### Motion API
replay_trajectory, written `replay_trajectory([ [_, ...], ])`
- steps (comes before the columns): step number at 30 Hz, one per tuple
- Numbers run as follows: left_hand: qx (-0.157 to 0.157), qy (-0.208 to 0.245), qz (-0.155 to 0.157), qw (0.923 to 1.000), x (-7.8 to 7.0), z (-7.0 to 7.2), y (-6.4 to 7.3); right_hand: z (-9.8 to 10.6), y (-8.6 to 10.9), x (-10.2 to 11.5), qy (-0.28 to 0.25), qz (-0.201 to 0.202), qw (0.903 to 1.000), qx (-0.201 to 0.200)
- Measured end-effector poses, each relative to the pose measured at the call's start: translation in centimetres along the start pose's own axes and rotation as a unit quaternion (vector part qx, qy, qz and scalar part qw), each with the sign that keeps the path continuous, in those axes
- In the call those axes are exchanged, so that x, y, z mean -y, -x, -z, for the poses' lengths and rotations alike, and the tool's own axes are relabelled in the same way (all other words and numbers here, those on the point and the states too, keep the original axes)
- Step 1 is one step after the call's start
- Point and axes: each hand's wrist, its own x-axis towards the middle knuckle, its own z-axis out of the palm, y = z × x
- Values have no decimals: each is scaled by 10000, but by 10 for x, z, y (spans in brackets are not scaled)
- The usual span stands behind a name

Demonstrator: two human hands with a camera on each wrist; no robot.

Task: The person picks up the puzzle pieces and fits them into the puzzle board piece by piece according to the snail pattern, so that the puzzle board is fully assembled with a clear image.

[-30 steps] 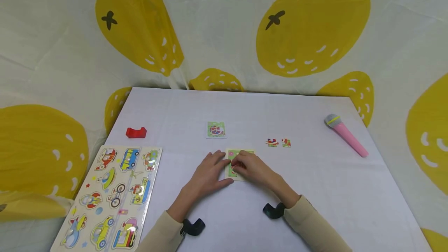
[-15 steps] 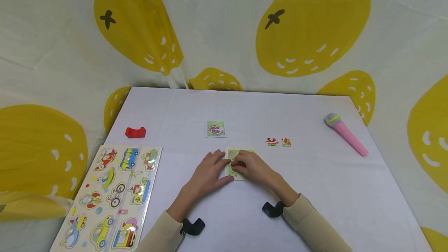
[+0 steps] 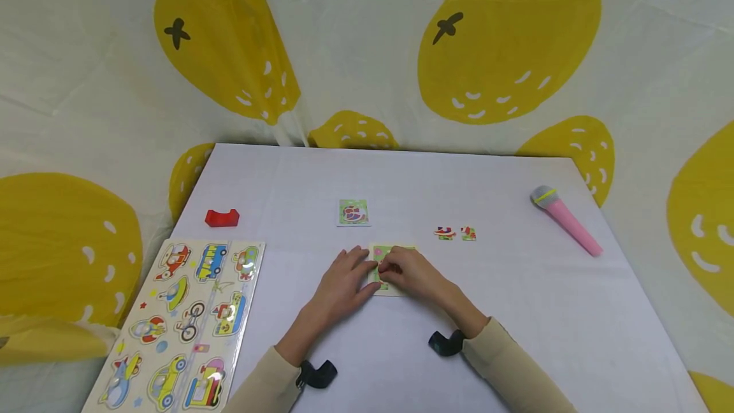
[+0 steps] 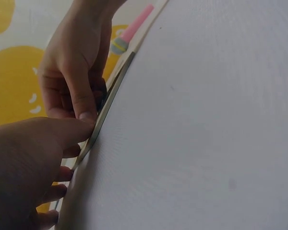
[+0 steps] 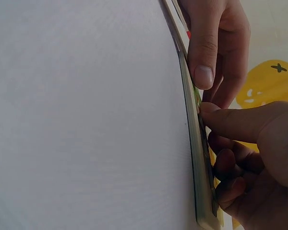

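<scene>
A small square puzzle board [image 3: 391,291] with a green picture lies on the table under both hands. The left hand [image 3: 341,282] steadies its left side, fingers fairly straight, index fingertip at the edge and thumb tip on the lower left of the picture. Over the middle of the board, the right hand [image 3: 417,275] has curled fingers and pinches a small puzzle piece, mostly hidden by the fingers. In the right wrist view, the right thumb [image 5: 235,122] presses down close to the left thumb [image 5: 204,72]. The board's thick edge [image 4: 108,103] shows in the left wrist view.
Two loose puzzle pieces [image 3: 445,233] lie right of the board. Behind it is a square picture card [image 3: 353,213]. A large vehicle puzzle board [image 3: 192,292] and a red block [image 3: 222,218] stand left; a pink toy microphone [image 3: 568,220] lies far right.
The left thumb has shifted up and inward onto the lower left of the board. The right hand stays over the board's middle, almost unmoved.
</scene>
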Motion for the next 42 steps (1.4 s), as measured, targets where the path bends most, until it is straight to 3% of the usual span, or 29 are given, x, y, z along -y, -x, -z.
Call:
replay_trajectory([
  [6, 4, -9, 0, 10000, -2, 2, 0, 2, 4, 0, 23, 125, 9999, 25],
  [11, 35, -51, 41, 10000, -2, 2, 0, 10, 7, -1, -2, 210, 9996, -206],
  [20, 131, -67, 105, 9998, -3, 2, 0, 32, 11, -14, 194, -186, 9979, -594],
  [27, 111, -38, 107, 9999, -2, 2, 0, 48, 14, -26, 169, -138, 9956, -914],
  [42, 109, -60, 162, 9998, -2, 0, 0, 68, 18, -51, 233, -779, 9908, -1082],
])
